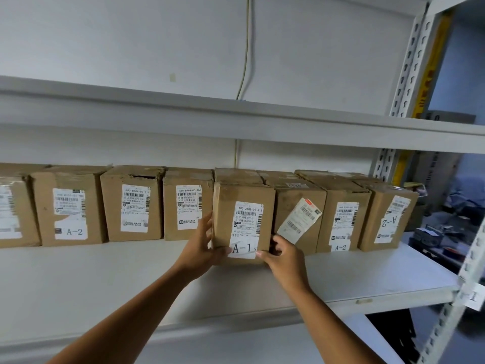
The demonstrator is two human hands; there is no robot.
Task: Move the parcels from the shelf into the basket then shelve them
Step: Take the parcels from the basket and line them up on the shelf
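A row of brown cardboard parcels with white labels stands along the back of the white shelf point(105, 279). The parcel marked A-1 point(244, 206) sits forward of the row. My left hand point(203, 245) grips its lower left edge, fingers along the left side and thumb on the front. My right hand point(282, 254) grips its lower right corner, thumb on the front by the label. Beside it stands a parcel with a loose, peeling label point(299, 219). Parcels marked A-2 point(341, 219) stand to the right. No basket is in view.
An upper shelf board point(236, 119) runs just above the parcels. A slotted metal upright point(467, 285) with a paper tag stands at the right front corner. Beyond it on the right lies dark clutter. A thin cable runs down the white wall.
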